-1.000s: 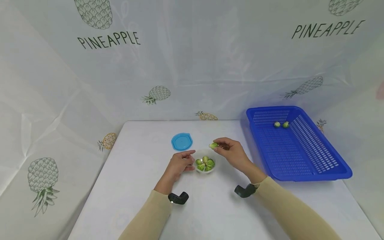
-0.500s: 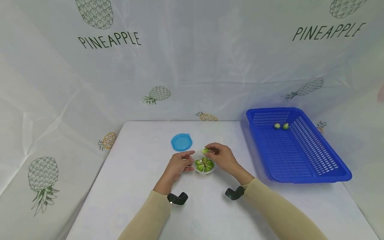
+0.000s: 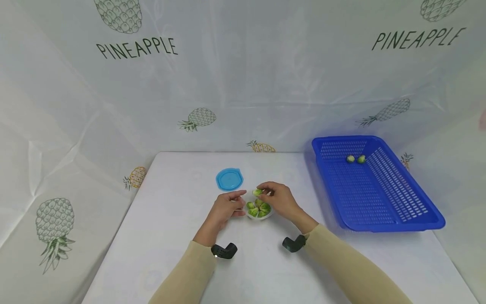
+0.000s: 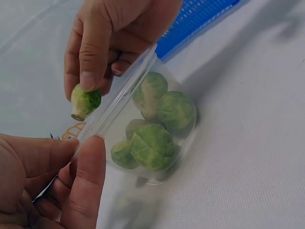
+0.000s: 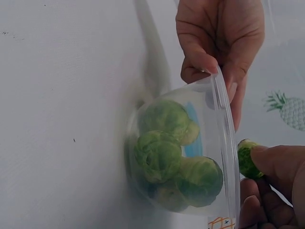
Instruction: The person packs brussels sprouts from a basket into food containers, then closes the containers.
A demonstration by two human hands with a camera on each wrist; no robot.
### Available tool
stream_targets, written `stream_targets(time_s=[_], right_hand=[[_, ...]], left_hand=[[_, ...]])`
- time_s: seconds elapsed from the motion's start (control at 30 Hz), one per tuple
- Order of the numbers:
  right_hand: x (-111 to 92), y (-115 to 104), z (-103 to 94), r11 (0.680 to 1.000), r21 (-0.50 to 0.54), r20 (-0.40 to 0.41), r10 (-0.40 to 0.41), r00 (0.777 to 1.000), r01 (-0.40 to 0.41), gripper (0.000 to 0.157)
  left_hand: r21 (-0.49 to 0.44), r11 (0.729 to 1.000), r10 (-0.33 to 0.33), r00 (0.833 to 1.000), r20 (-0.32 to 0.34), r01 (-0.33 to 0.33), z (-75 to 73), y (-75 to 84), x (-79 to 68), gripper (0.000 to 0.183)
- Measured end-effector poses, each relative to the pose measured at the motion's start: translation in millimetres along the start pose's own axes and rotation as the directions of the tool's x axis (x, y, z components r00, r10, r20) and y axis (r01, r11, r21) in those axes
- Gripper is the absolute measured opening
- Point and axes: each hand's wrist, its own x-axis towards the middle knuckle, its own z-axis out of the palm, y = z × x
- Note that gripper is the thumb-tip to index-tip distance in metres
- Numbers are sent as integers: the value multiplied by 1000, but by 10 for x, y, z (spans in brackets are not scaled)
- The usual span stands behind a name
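Note:
Between my hands stands a clear plastic tub [image 5: 230, 157] with several Brussels sprouts [image 5: 157, 156] in it, on the white table. My left hand [image 3: 226, 207] pinches the tub's rim between thumb and fingers on its left side. Another Brussels sprout [image 4: 86, 101] is pinched by my right hand [image 3: 281, 199], just over the far part of the tub's opening. In the left wrist view the pale stem end of that sprout points away from the fingertips. Beyond the tub lies a light blue lid [image 3: 229, 179], flat on the table.
A blue perforated basket [image 3: 364, 194] stands at the right of the table, with two Brussels sprouts [image 3: 355, 159] in its far end. A white pineapple-print sheet [image 3: 243, 76] hangs behind and at the sides.
My right hand has moved left with the Brussels sprout, from the tub's far right side to over its opening. My left hand has stayed at the rim.

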Motion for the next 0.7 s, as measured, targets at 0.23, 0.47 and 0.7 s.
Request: stream_targets(time_s=[0.23,0.47,0.7], right_hand=[[8,1,14,1000,-22,7,4,1000,-4,27],[4,6,10,1000,-19,3,8,1000,-8,30],[8,6,5,999,29,-1,18,1000,-18,31]], left_hand=[[-1,1000,-5,1000,5,5,-2,8,-9,44],[3,1000,-2,1000,3,2,-13,-11,4,44],[0,1000,-10,1000,-4,10,-18,-17,7,43]])
